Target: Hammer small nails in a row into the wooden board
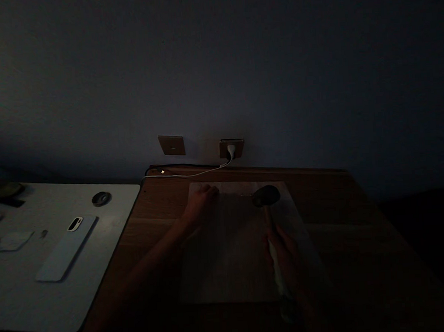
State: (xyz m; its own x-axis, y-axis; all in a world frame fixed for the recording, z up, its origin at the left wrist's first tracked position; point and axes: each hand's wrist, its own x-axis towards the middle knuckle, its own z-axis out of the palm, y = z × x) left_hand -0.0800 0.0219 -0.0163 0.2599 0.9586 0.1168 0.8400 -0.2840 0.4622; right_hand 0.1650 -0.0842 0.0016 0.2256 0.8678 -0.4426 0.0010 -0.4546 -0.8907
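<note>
My right hand [285,250] is wrapped around the handle of a rubber mallet [267,196]. The mallet's dark head is over the far right part of a pale flat board [228,266]. Close to the left of that head, a small thin shiny thing [246,195] lies on the board, too dim to name. My left hand [203,199] rests at the board's far left corner with its fingers curled in. Whatever those fingers hold, if anything, is lost in the dark.
Under the board is a wooden table [337,199]. To the left, a white table [113,232] bears a phone [67,250] and a roll of tape [101,198]. Behind, a white plug [231,149] sits in a wall socket, its cable [192,175] running left.
</note>
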